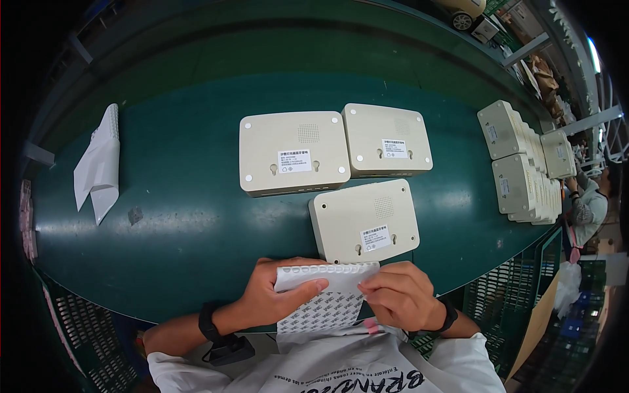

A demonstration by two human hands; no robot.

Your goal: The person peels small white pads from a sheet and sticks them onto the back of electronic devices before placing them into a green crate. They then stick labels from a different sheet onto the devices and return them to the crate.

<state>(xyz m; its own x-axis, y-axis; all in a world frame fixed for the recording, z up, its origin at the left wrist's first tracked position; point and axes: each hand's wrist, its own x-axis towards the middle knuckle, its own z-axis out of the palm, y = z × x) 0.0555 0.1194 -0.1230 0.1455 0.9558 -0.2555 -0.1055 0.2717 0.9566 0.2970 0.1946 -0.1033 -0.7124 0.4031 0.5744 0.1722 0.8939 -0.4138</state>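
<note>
My left hand (278, 291) is closed on a sheet of round adhesive pads (327, 268), thumb across its white front. The sheet bends over at the top, where a row of clear-white pads shows; its lower part has a printed backing. At the sheet's right edge my right hand (403, 295) pinches with thumb and forefinger; whether a single pad is between them is hidden. Just beyond lies a cream plastic box (347, 209), back up, with a label, a speaker grid and dark corner holes. Behind it, two similar boxes (262, 141) (413, 128) have white round pads on their corners.
A curled white sheet (98, 170) lies on the green table (177, 242) at the left. Several cream boxes (517, 157) stand in rows at the far right. Beyond them another person (590, 206) is partly visible. Green crates (498, 281) flank the table's near right edge.
</note>
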